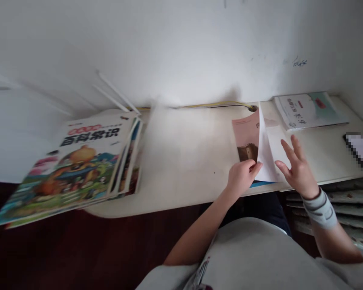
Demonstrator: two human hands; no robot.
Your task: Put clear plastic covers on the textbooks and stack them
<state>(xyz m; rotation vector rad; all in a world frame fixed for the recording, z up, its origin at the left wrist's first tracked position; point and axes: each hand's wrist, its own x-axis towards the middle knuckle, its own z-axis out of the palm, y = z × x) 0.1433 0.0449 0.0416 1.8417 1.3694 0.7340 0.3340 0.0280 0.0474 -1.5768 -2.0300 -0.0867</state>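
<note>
White desk (181, 161), booklet (245, 133) in left hand (242, 175)

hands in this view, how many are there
2: the left hand pinches the pink-covered booklet near its lower edge, and the right hand is open with fingers spread, just right of that booklet.

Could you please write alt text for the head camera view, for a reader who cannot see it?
A person's left hand has a pink-and-white booklet in its grip over a pale tabletop, while the right hand is open beside it. A stack of books, brightly illustrated on top, lies left; another booklet and a pixelated phone lie right.
</note>
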